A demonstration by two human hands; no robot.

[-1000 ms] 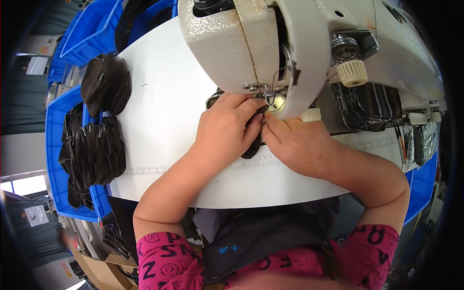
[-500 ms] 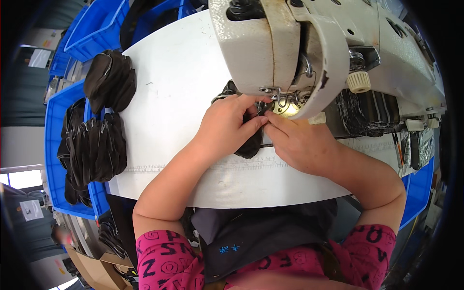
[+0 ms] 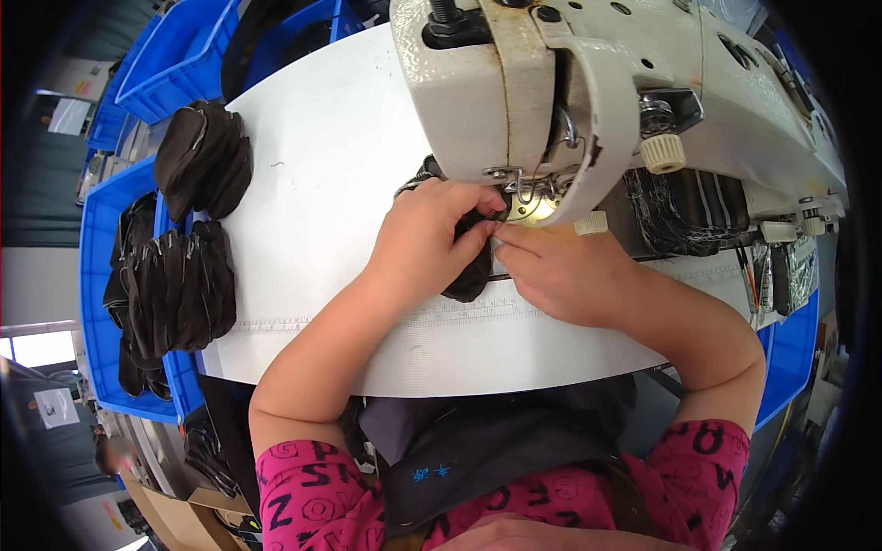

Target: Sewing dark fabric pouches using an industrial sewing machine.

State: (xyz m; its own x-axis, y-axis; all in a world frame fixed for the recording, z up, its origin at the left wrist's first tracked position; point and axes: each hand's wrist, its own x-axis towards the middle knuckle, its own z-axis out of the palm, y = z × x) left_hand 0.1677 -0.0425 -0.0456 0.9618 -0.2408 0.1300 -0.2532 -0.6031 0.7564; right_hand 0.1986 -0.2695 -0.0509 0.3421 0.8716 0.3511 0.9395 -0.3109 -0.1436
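Beneath the needle end of a cream sewing machine (image 3: 464, 110), pinches a small dark fabric piece (image 3: 470, 278) narrowly between thumb and fingers of the left hand (image 3: 423, 230). Rests bunched fingertips of the right hand (image 3: 565, 274) at the fabric's right edge; cannot tell how firm a grip. Wears a dark apron (image 3: 514, 455) with blue characters on the front, and pink sleeves (image 3: 317, 491) covered in black letters, some solid, some outlined. Works over a white table (image 3: 322, 193) with a curved edge, printed along the near side with a ruler-like scale (image 3: 441, 317), too fine to read. Has two stacks of dark pieces (image 3: 184, 289) at left by a blue bin (image 3: 95, 340); farther off, dark curtains (image 3: 37, 179) and a bright window (image 3: 44, 349).
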